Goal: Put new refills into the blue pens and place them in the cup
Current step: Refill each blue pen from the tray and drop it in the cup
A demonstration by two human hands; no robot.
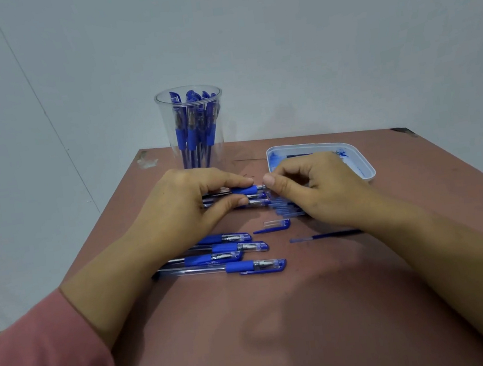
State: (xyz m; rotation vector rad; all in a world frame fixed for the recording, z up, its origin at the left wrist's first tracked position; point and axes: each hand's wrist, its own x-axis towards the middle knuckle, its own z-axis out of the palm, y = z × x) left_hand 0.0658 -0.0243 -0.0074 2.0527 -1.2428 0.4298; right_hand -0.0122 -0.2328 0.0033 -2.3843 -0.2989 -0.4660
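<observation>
Left hand: your left hand (pixel 176 209) holds one blue pen (pixel 245 190) by its blue grip part, pinched narrowly between the thumb below and the index finger above.
Right hand: your right hand (pixel 317 188) meets the same pen at its metal tip end. The thumb and the curled fingers close tightly on the tip, so the grip is a small pinch.
Pen in work: it lies almost level, just above the table (pixel 280 315), with the tip toward your right. It has no cap on.
Under the hands: two more pens (pixel 255 203) lie just below the held one, partly hidden by your left fingers. A small heap of blue parts (pixel 284 208) lies under your right hand; I cannot tell what each piece is.
Cup: the clear cup (pixel 167 122) stands upright at the far edge of the table, behind your left hand. Several finished pens (pixel 189 128) stand inside it.
Waiting pens: four capped pens (pixel 236 247) lie side by side near you, between your forearms, with the caps toward your right.
Loose cap: one blue cap (pixel 276 225) lies alone, between the heap and the capped pens.
Refill: one thin refill (pixel 326 235) lies flat beside your right wrist.
Tray: a white tray (pixel 362 162) with blue ink stains sits behind your right hand.
Sleeve: a pink sleeve (pixel 37 360) covers your left upper arm.
</observation>
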